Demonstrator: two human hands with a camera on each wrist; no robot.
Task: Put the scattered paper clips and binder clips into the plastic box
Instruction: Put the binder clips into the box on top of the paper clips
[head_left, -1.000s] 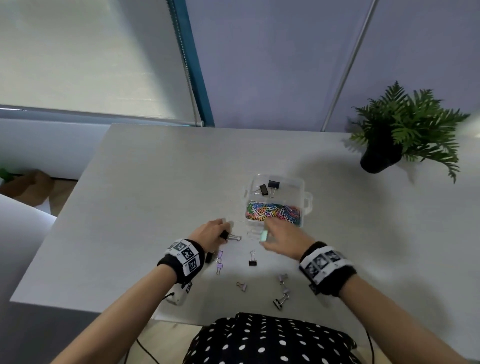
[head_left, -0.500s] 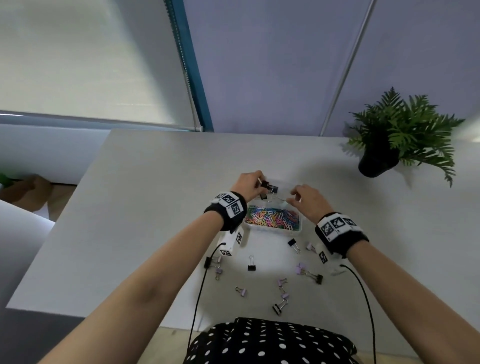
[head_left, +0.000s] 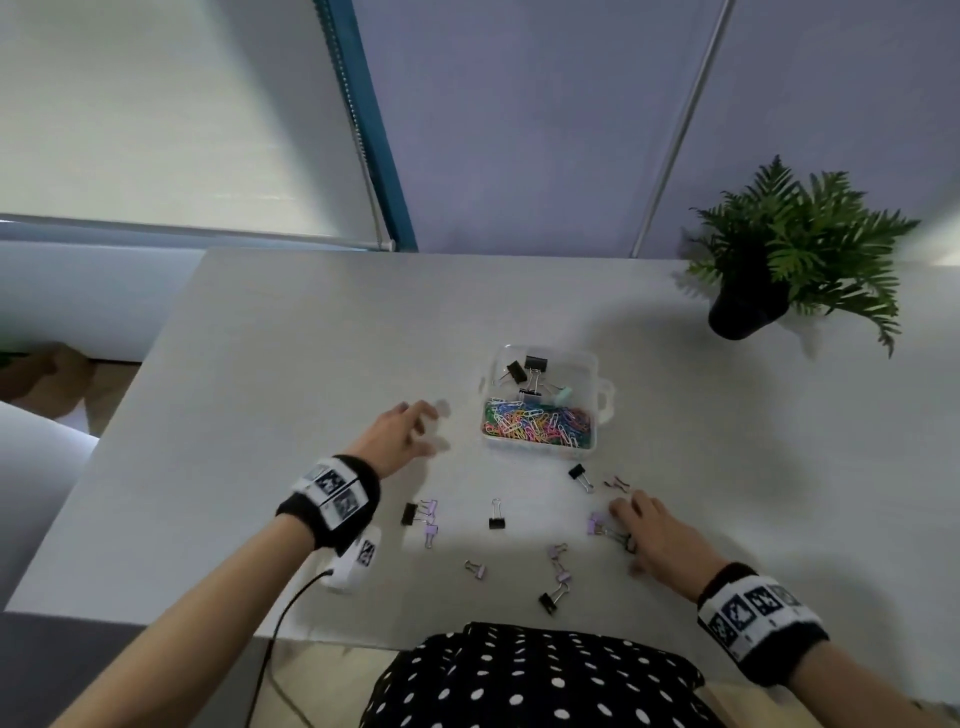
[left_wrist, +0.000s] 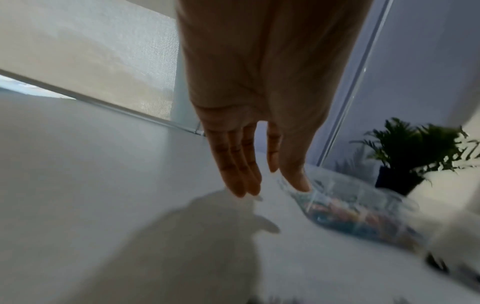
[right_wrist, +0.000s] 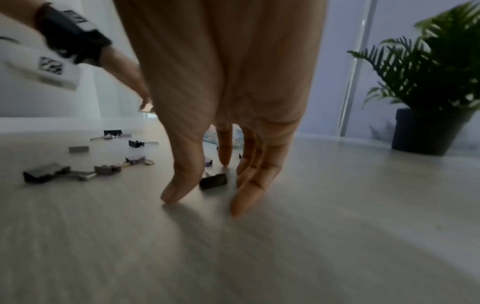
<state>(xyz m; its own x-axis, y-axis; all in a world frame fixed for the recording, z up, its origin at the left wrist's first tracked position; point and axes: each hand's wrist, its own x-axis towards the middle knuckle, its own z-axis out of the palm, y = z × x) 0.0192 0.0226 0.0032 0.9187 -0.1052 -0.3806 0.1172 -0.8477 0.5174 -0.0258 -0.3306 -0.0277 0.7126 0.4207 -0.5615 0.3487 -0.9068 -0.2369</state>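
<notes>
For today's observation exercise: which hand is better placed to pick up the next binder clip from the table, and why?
Right. The right hand has its fingers spread around a black binder clip on the table; the left hand hovers empty beside the plastic box.

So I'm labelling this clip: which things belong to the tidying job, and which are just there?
Job: plastic box, paper clips inside it, loose binder clips on the table, both hands.
Just there: potted plant, window blind.
</notes>
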